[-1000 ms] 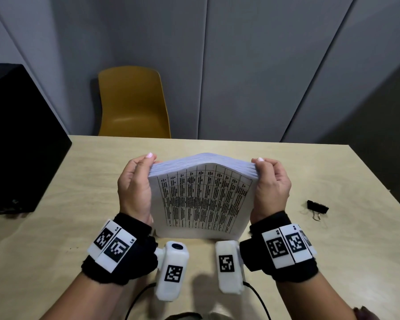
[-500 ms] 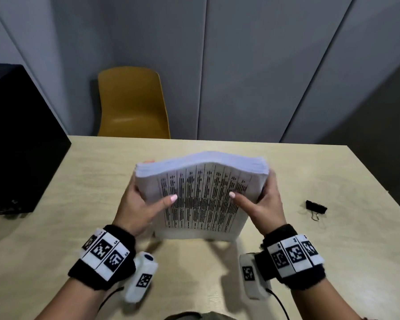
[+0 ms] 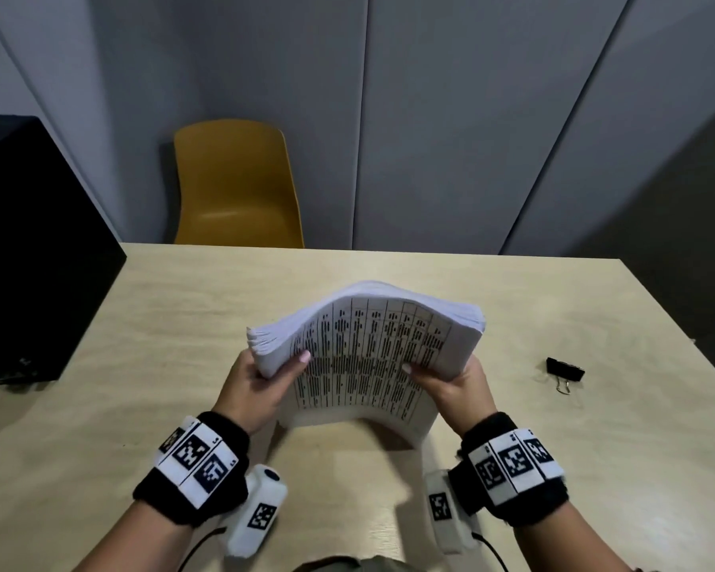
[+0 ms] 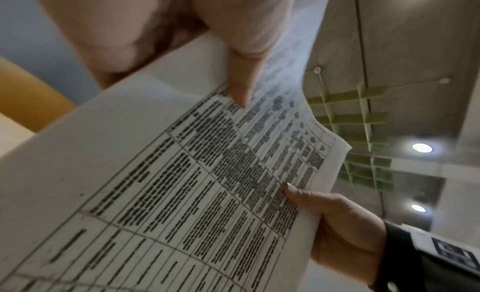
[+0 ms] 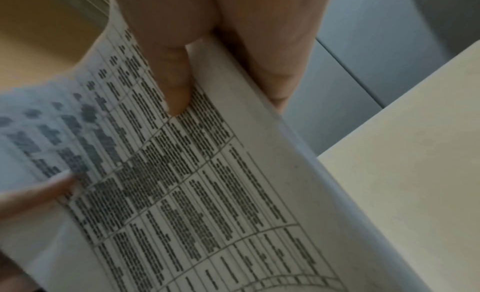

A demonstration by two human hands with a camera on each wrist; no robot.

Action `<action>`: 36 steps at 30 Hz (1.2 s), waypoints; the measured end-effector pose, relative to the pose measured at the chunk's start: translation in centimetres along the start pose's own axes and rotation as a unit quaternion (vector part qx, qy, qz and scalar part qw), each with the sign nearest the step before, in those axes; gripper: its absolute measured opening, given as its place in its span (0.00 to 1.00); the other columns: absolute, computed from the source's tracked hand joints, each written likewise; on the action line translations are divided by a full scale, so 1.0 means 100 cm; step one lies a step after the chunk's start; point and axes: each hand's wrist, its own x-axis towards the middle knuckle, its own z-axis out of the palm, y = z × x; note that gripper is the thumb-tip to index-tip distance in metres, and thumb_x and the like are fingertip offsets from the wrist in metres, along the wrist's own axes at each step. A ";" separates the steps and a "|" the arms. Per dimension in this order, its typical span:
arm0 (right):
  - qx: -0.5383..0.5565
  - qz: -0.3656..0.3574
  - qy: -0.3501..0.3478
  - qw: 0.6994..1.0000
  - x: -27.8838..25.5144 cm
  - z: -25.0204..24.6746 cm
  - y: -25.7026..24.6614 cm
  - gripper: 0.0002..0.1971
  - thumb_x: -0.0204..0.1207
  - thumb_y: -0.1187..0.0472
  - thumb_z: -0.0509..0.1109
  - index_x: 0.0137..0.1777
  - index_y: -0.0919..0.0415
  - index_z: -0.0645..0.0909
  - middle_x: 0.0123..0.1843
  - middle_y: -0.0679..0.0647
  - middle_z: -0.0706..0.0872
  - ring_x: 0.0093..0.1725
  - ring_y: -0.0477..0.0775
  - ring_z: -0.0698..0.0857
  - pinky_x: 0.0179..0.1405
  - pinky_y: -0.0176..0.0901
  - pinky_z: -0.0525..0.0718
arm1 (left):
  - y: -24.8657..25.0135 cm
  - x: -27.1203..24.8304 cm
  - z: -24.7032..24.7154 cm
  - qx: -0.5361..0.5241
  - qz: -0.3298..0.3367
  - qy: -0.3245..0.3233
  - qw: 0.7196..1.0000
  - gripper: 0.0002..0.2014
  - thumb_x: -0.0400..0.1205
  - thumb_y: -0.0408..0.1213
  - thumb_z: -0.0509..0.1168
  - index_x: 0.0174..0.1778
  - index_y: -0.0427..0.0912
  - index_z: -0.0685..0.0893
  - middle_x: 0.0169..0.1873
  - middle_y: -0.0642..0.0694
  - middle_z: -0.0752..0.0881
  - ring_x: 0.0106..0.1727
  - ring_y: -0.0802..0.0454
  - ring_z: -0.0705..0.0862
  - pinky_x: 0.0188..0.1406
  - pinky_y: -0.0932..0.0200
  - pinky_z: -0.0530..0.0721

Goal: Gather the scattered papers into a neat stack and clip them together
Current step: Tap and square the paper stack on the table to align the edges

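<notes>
Holding the stack of papers (image 3: 364, 357) upright near the middle of the surface (image 3: 141, 324), the two hands work from either side: the left hand (image 3: 257, 390) pinches the stack's edge at about nine o'clock, thumb lying on the printed front sheet and fingers behind, while the right hand (image 3: 455, 386) pinches the edge at about three o'clock in the same way. Judging from this, the gathering is done, since no loose sheets show anywhere on the surface, and the squaring-up is under way. Clipping is not yet done; the black binder clip (image 3: 564, 371) lies untouched on the surface at about three o'clock, well apart from the right hand.

The stack is thick, its front sheet covered by a ruled table of dark print. It bows toward the far side, and the top corner at about ten o'clock fans into stepped layers, so the edges are not flush. The lower edge is blurred, and whether it touches the surface I cannot tell. Beyond the surface stands a yellow chair (image 3: 236, 187) at about eleven o'clock.
</notes>
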 end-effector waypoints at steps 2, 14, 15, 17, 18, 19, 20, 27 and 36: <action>0.005 -0.011 0.021 1.000 0.000 0.001 -0.001 0.19 0.65 0.80 0.72 0.38 0.52 0.86 0.31 0.34 0.90 0.37 0.33 0.87 0.37 0.27 0.84 | 0.006 0.000 0.004 0.025 0.010 0.003 1.000 0.10 0.63 0.57 0.70 0.39 0.75 0.84 0.37 0.74 0.87 0.42 0.74 0.84 0.47 0.73 0.81; -0.038 0.018 0.045 0.998 -0.008 -0.001 0.018 0.21 0.67 0.79 0.73 0.36 0.47 0.85 0.31 0.32 0.89 0.37 0.31 0.86 0.37 0.27 0.84 | -0.015 -0.010 0.002 0.057 -0.013 -0.023 0.998 0.12 0.68 0.51 0.69 0.43 0.77 0.83 0.39 0.79 0.85 0.47 0.79 0.83 0.49 0.79 0.78; -0.044 0.027 0.047 0.998 -0.010 -0.001 0.020 0.22 0.66 0.79 0.73 0.35 0.46 0.85 0.31 0.32 0.89 0.36 0.31 0.86 0.38 0.28 0.84 | -0.017 -0.011 0.004 0.053 -0.027 -0.028 0.998 0.13 0.68 0.46 0.69 0.43 0.73 0.84 0.39 0.80 0.85 0.47 0.79 0.82 0.49 0.79 0.78; -0.066 0.057 0.049 0.995 -0.013 -0.003 0.026 0.22 0.65 0.77 0.75 0.30 0.44 0.86 0.30 0.34 0.89 0.35 0.32 0.86 0.43 0.40 0.87 | -0.020 -0.014 0.006 0.060 -0.040 -0.049 0.996 0.15 0.69 0.42 0.67 0.46 0.70 0.84 0.43 0.81 0.84 0.50 0.78 0.82 0.55 0.74 0.78; -0.081 0.069 0.052 0.993 -0.014 -0.004 0.029 0.21 0.65 0.76 0.76 0.29 0.44 0.86 0.30 0.36 0.89 0.35 0.32 0.86 0.46 0.47 0.87 | -0.022 -0.015 0.006 0.076 -0.040 -0.052 0.995 0.16 0.71 0.41 0.66 0.46 0.73 0.83 0.44 0.80 0.84 0.51 0.77 0.82 0.57 0.71 0.78; -0.098 0.076 0.053 0.991 -0.015 -0.004 0.030 0.19 0.64 0.74 0.77 0.31 0.44 0.86 0.32 0.39 0.90 0.35 0.33 0.86 0.48 0.52 0.87 | -0.022 -0.016 0.006 0.094 -0.035 -0.049 0.994 0.17 0.72 0.42 0.64 0.44 0.76 0.82 0.44 0.79 0.85 0.50 0.74 0.83 0.57 0.67 0.79; -0.111 0.078 0.056 0.989 -0.015 -0.003 0.029 0.16 0.64 0.71 0.78 0.36 0.46 0.85 0.36 0.41 0.90 0.37 0.35 0.87 0.49 0.55 0.87 | -0.022 -0.018 0.005 0.105 -0.031 -0.043 0.993 0.15 0.73 0.45 0.64 0.43 0.77 0.82 0.43 0.75 0.86 0.48 0.71 0.84 0.55 0.61 0.81; -0.094 0.229 0.178 0.953 -0.024 -0.010 0.036 0.53 0.61 0.62 0.82 0.80 0.49 0.50 0.69 0.60 0.71 0.68 0.59 0.75 0.68 0.55 0.74 | -0.020 -0.022 -0.001 -0.017 -0.076 0.087 0.993 0.09 0.69 0.46 0.74 0.39 0.45 0.87 0.33 0.37 0.84 0.39 0.55 0.80 0.41 0.63 0.79; 0.303 0.197 -0.010 0.932 -0.023 -0.007 0.030 0.36 0.42 0.57 0.88 0.53 0.67 0.82 0.43 0.60 0.92 0.42 0.61 0.90 0.37 0.49 0.89 | -0.022 -0.034 0.010 -0.326 -0.188 0.030 0.926 0.23 0.45 0.37 0.85 0.35 0.40 0.90 0.32 0.46 0.91 0.34 0.52 0.90 0.32 0.59 0.88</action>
